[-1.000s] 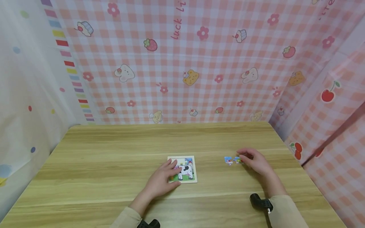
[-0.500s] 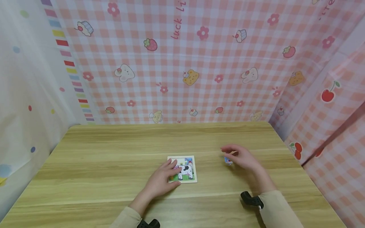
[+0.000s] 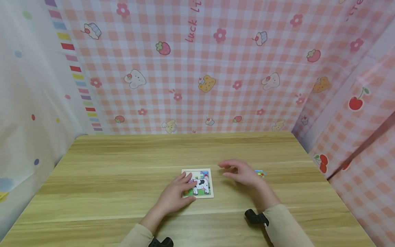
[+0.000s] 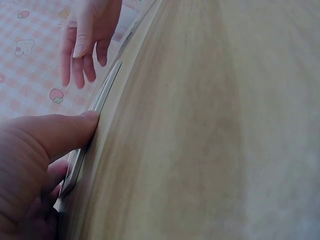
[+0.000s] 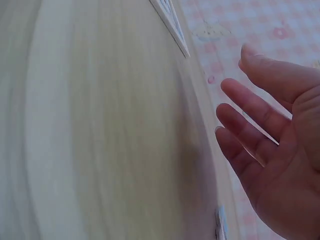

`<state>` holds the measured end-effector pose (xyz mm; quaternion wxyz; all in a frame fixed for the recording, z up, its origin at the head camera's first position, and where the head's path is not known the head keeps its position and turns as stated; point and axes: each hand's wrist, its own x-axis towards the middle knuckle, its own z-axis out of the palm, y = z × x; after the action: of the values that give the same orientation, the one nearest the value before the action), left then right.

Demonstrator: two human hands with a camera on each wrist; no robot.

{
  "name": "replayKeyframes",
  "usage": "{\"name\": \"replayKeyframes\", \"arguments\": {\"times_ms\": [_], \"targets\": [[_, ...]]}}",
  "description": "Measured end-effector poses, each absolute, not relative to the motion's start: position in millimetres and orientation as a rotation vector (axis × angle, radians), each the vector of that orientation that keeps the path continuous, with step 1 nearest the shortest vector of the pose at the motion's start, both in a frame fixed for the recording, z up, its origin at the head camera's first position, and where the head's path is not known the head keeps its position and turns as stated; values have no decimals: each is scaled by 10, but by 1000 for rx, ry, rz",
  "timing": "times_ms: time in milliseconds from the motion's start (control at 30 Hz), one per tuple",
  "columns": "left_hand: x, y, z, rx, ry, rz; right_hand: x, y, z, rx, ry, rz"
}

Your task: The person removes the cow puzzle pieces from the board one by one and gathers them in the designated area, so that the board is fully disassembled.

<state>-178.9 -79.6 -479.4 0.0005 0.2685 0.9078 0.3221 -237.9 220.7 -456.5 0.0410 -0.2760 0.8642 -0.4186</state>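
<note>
In the head view, my left hand (image 3: 174,193) rests on a square jigsaw puzzle (image 3: 202,188) with a pale frame and a cow picture. Its fingers lie spread over the left part, and the thumb touches the near edge. In the left wrist view, the thumb (image 4: 70,131) lies along the side of the thin board (image 4: 102,97). My right hand (image 3: 243,173) hovers to the right of the puzzle, fingers loosely bent and apart. Nothing shows between the fingers of this hand (image 5: 280,135) in the right wrist view. Behind it lies a small colourful puzzle piece (image 3: 260,173).
The wooden table (image 3: 123,154) extends on all sides of the puzzle. A pink checked cloth (image 3: 185,96) hangs at the back and right, a pale dotted one (image 3: 31,113) at the left. Black wrist mounts (image 3: 256,217) sit by both sleeves.
My right hand has moved left from the loose pieces toward the puzzle. It uncovers the right-hand piece; the left-hand one is now out of sight. My left hand stays put.
</note>
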Motion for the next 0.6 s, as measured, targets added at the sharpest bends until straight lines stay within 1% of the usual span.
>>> {"name": "replayKeyframes", "arguments": {"times_ms": [233, 600], "targets": [[-1794, -796, -4797, 846, 2857, 996, -2411, 2012, -4536, -988, 2618, -1206], [-1804, -796, -4791, 847, 2852, 991, -2472, 1775, -4563, -1087, 2613, -1065]]}}
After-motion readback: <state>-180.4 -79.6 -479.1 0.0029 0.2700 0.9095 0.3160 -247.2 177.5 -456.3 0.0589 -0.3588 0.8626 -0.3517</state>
